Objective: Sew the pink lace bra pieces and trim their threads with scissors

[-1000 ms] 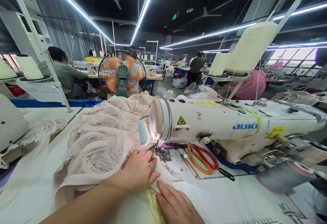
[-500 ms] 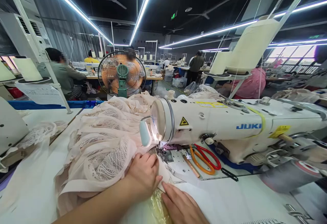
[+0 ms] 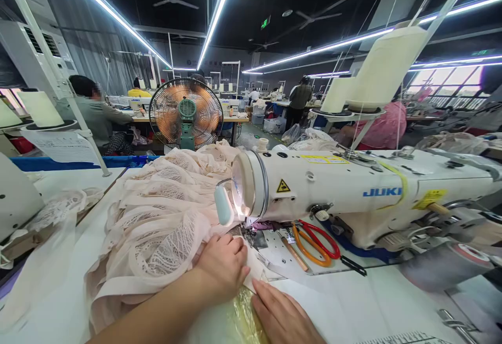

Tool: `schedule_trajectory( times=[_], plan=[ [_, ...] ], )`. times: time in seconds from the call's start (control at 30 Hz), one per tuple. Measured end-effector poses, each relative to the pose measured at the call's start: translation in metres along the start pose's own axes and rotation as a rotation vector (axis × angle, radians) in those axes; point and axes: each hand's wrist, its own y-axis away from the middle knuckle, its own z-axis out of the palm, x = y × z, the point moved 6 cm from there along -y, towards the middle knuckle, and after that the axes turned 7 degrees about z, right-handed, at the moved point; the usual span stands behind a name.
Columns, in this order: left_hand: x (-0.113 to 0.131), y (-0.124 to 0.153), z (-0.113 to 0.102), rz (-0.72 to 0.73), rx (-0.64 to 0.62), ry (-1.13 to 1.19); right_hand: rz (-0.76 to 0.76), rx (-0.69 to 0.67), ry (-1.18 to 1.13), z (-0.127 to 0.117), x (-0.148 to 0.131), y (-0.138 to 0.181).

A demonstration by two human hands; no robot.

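My left hand (image 3: 223,268) is closed, its fingers curled onto pale beige fabric (image 3: 254,271) just in front of the sewing machine's lit needle area. A large heap of beige lace garments (image 3: 172,244) lies against that hand and spreads behind it. My right hand (image 3: 284,312) rests nearly flat, fingers stretched forward, its fingertips touching the fabric's right edge; its thumb is hidden. Between the hands, a shiny yellowish clear film (image 3: 245,315) covers part of the table. The white sewing machine (image 3: 306,182) reaches in from the right; its needle is too small to make out.
Orange-handled scissors (image 3: 314,250), a red-handled tool (image 3: 327,239) and a black clip (image 3: 353,266) lie by the machine bed. A grey thread cone (image 3: 445,271) lies at right. Cream thread cones (image 3: 388,72) stand above. Beyond are a large fan (image 3: 186,116) and several people working.
Both hands and the fabric under them have shifted very slightly to the right. The camera view has moved a little; the machine and tools remain in place.
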Motion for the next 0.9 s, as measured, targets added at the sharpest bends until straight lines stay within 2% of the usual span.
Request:
schedule_trajectory(
  times=[0.27,0.5,0.67,0.77,0.9],
  plan=[
    [-0.004,0.001,0.006,0.037,0.034,-0.011,0.075,0.017,-0.096,-0.003,0.002,-0.003],
    [-0.008,-0.004,0.001,0.011,0.038,-0.057,0.151,-0.015,-0.104,-0.007,0.005,-0.018],
    [0.011,0.002,0.011,0.080,-0.075,-0.085,0.288,-0.137,-0.264,-0.003,0.009,-0.025],
    [0.014,0.013,0.020,0.066,-0.133,-0.048,0.346,-0.196,-0.349,-0.001,0.010,-0.026],
    [0.009,0.023,0.017,0.052,-0.129,0.004,0.334,-0.166,-0.403,-0.004,0.011,-0.024]
  ],
)
